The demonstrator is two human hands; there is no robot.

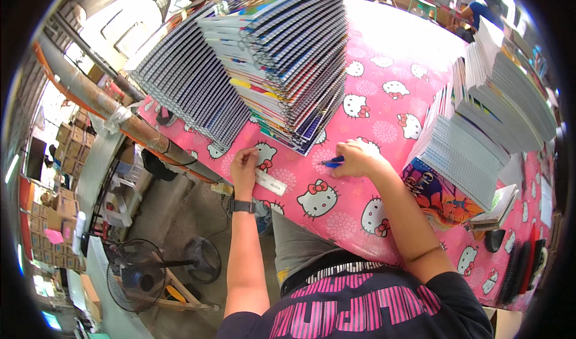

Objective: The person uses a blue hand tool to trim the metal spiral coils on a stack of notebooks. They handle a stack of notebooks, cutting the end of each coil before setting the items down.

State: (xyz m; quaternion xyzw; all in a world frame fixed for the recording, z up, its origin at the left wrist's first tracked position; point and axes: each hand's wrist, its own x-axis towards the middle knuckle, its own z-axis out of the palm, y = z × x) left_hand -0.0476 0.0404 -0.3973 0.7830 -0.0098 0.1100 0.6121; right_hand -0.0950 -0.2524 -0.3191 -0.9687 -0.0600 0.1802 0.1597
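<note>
My left hand is over the near edge of the pink cartoon-print tablecloth, its fingers pinched together. Whatever sits between the fingertips, if anything, is too small to make out. Beside that wrist a white paper strip lies on the cloth. My right hand is closed on a small blue-handled tool, its dark tip pointing left; the exact kind is unclear. Just beyond my hands rises a tall stack of spiral-bound notebooks, with another notebook stack leaning at its left.
Right of my right arm stand more spiral-bound books, with colourful covers at the bottom. Black binding coils lie at the right table edge. A pipe runs along the left side. A fan stands on the floor. Another person is far right.
</note>
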